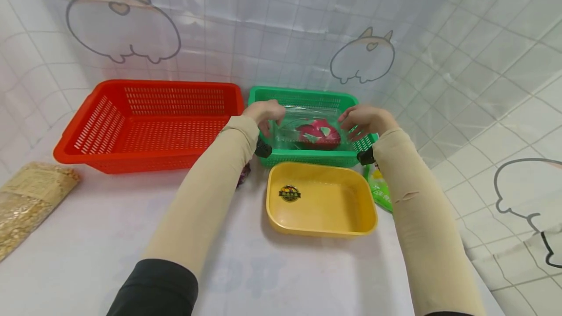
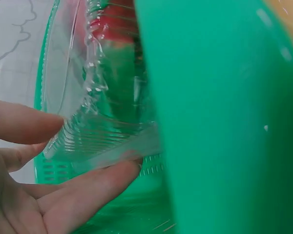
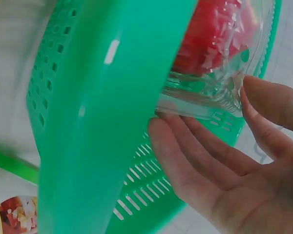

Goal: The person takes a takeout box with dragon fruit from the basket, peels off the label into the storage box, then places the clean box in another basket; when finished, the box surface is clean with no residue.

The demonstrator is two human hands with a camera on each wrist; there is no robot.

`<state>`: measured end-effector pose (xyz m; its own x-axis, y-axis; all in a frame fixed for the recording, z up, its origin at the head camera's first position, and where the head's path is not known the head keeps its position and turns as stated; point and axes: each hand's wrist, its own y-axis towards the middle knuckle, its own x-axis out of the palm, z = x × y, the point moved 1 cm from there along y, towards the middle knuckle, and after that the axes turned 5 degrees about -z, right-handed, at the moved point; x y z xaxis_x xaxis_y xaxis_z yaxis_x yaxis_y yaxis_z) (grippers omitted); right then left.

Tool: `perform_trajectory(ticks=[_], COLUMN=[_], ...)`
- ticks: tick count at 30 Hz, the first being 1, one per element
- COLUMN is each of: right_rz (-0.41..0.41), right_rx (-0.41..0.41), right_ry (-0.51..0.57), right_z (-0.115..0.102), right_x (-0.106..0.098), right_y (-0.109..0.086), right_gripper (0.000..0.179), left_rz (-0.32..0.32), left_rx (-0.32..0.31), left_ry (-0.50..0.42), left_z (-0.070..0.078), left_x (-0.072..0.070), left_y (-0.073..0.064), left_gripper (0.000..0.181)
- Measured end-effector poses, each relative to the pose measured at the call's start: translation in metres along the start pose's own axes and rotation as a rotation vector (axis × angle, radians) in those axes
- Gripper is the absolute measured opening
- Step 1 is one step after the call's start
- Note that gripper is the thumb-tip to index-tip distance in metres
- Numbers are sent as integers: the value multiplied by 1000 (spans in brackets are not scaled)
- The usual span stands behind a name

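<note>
A clear plastic box (image 1: pixel 290 133) with a lid lies in the green basket (image 1: pixel 307 159), and a glossy red item (image 1: pixel 322 135) shows through it. My left hand (image 1: pixel 268 112) holds the box's left end. Its thumb (image 2: pixel 34 127) rests at the upper corner while a finger lies along the lower edge. At the other end, my right hand (image 1: pixel 368 120) holds the box, with its thumb (image 3: pixel 271 100) against the corner and its fingertips at the bottom edge. The basket's near rim hides part of the box in both wrist views.
A large red basket (image 1: pixel 162 162) stands left of the green one. In front sits a yellow tub (image 1: pixel 325 204) with a round label. A green packet (image 1: pixel 379 189) lies beside my right forearm, and a bag of grains (image 1: pixel 26 208) lies far left. A patterned plastic sheet rises behind.
</note>
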<state>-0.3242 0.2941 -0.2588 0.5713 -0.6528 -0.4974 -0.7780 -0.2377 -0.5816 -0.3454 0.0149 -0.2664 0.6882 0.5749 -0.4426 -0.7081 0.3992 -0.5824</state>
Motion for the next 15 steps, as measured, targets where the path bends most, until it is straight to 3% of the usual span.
perform_trajectory(ticks=[9,15], right_rz=[19,16], right_rx=[22,31], right_ry=[-1,-14], right_z=[-1,1], right_x=[4,5], right_y=[3,5], right_gripper=[40,40], left_rz=[-22,-33], left_rx=[-5,-7], left_ry=[139,131], left_z=[0,-3], left_x=[-2,-1], left_y=[0,-2], left_gripper=[49,48])
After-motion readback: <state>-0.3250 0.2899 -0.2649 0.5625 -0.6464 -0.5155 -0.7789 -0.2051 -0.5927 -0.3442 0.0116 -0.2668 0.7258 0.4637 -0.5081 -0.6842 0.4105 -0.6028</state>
